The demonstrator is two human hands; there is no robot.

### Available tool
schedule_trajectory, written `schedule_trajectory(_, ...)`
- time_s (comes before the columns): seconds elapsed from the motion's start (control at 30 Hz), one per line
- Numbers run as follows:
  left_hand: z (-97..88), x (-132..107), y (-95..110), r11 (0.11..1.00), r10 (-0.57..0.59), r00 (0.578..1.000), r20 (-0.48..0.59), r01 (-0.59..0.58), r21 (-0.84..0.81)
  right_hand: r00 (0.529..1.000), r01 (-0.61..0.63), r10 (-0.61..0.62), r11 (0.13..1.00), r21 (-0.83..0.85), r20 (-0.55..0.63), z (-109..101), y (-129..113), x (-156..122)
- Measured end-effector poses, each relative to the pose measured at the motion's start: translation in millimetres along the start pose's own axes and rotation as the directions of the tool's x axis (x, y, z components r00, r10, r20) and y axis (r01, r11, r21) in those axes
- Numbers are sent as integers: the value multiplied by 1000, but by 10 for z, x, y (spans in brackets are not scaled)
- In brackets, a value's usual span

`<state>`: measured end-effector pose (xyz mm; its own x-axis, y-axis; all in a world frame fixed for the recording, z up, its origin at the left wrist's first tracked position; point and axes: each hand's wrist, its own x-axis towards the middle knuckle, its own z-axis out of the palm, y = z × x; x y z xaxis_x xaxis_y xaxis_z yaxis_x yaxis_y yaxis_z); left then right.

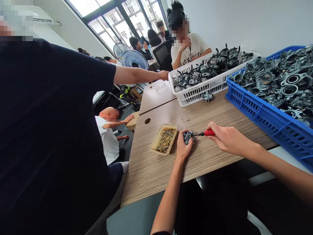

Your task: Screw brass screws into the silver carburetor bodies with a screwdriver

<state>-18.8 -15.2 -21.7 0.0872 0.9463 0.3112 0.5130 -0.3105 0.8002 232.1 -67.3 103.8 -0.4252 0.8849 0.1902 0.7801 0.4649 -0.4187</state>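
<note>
My left hand (184,146) is closed around a small grey metal carburetor part (188,136), held just above the wooden table (156,163). My right hand (226,138) grips a red-handled screwdriver (207,133) whose tip meets that part from the right. Just left of my left hand sits a beige tray (154,145) filled with small brass screws (165,139).
A blue crate (266,117) of grey castings stands at the right. A white basket (202,88) of assembled carburetors sits at the back, a loose one (207,96) before it. A person in a dark shirt (49,130) fills the left, arm reaching toward the basket. Others sit behind.
</note>
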Motion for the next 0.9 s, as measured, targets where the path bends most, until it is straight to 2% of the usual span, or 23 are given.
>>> schedule_trajectory(0.13,-2,-2,11,1000,-9,1000,5,9,0,993,-114,110,984,-138,-31,22,-18,1)
schedule_trajectory(0.3,-5,-3,19,1000,-7,1000,9,7,-1,1000,30,-30,996,80,3,-24,-1,-2)
schedule_trajectory(0.33,-5,-2,18,1000,-6,1000,8,6,-5,999,33,-34,996,83,8,-25,-5,-1)
schedule_trajectory(0.47,-1,-3,18,1000,-14,1000,6,14,-5,995,-99,99,987,-123,-6,11,-41,10)
schedule_trajectory(0.53,2,-4,21,1000,-18,1000,5,18,-2,992,-127,126,979,-161,-17,20,-43,10)
schedule_trajectory(0.67,4,-2,22,1000,-11,1000,6,11,-2,1000,-6,6,1000,-4,-14,-5,-11,2)
schedule_trajectory(0.73,3,1,18,1000,-12,1000,5,12,3,1000,7,-7,1000,16,-13,-7,-9,2)
schedule_trajectory(0.9,5,-11,5,1000,1,1000,6,-1,-12,988,-147,139,980,-132,-65,45,-47,7)
